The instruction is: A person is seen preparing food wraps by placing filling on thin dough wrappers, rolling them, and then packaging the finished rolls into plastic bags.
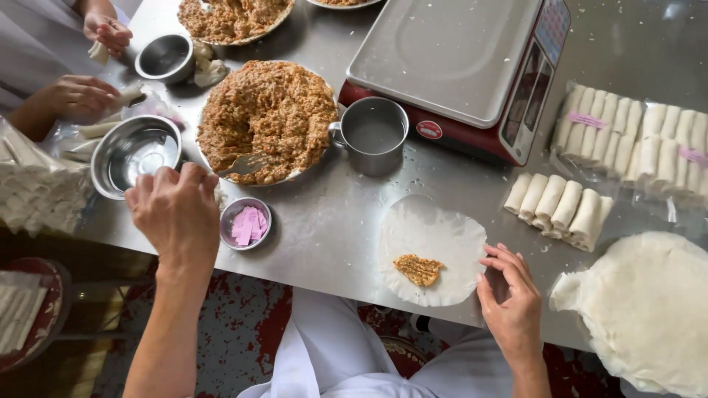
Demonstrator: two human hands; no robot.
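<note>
A round white wrapper (435,236) lies flat on the steel table (324,228) near the front edge, with a small lump of brown filling (418,269) on its near side. My right hand (509,298) rests at the wrapper's right rim, fingers apart and holding nothing. My left hand (179,214) is at the left, fingers closed around the handle of a fork (243,164) whose tines lie on the big plate of brown filling (267,121). A small bowl of pink slips (246,223) sits just right of that hand.
A metal cup (374,135) and a weighing scale (461,66) stand behind the wrapper. Finished rolls (559,203), bagged rolls (634,136) and a wrapper stack (649,309) lie at right. Another person's hands (77,96) work at far left by steel bowls (135,153).
</note>
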